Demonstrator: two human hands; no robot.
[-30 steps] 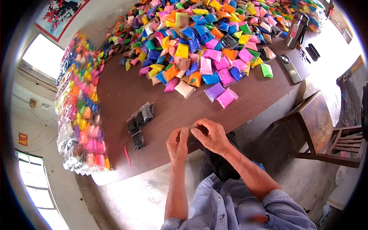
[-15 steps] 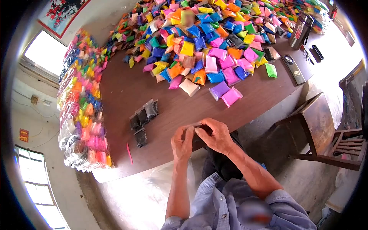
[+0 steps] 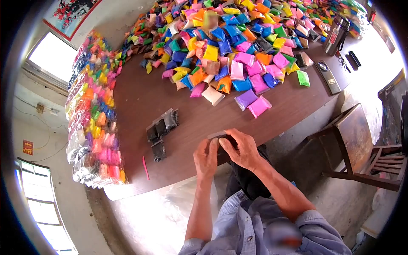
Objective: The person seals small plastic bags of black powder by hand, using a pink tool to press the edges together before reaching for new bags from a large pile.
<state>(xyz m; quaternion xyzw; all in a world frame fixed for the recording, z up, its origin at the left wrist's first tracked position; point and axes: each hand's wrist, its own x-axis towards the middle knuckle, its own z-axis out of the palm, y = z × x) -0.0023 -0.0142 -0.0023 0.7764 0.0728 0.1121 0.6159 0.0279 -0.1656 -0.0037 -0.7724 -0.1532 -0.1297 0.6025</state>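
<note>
My left hand (image 3: pixel 205 158) and my right hand (image 3: pixel 244 151) meet at the table's front edge, fingers closed and thumbs side by side. Between them they pinch a small black packet (image 3: pixel 217 134); its pale clear edge shows above the thumbs, and the fingers cover most of the rest. To the left on the brown table (image 3: pixel 140 97) lie several black packets (image 3: pixel 160 128) in clear wrapping, grouped together. A thin pink stick (image 3: pixel 145 168) rests left of them, near the front edge.
A large heap of colourful packets (image 3: pixel 210 53) covers the back of the table. Bagged packets (image 3: pixel 100 127) line the left side. At the right are a thermos (image 3: pixel 337 36), a flat grey case (image 3: pixel 327 77) and a black case (image 3: pixel 354 59). A wooden chair (image 3: pixel 355 136) stands right.
Both hands stay together, having shifted slightly, and more of the packet's clear edge shows above the thumbs. The whole view has moved a little; the things on the table lie as before.
</note>
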